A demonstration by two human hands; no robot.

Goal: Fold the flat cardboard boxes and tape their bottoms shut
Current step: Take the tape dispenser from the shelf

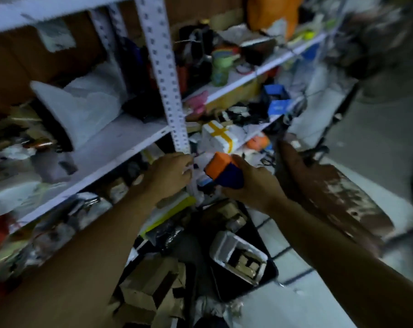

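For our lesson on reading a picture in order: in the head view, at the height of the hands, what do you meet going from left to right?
Left hand → orange and blue tool gripped by the right hand → brown cardboard, blurred, at the right.

Your picture is dim all over, with a cold blue tint. The brightest spots are the white shelf post (161, 67) and the pale floor (371, 129) at the right, though you can't tell where the light comes from. Your 2 arms look dark and flat, and the bottom is full of shadow. Almost everything is smeared with blur (worst at the edges), so small things on the shelves turn to mush. The orange and blue tool (221, 171) near the middle is a bit sharper. The post bends, because your wide lens curves straight lines.
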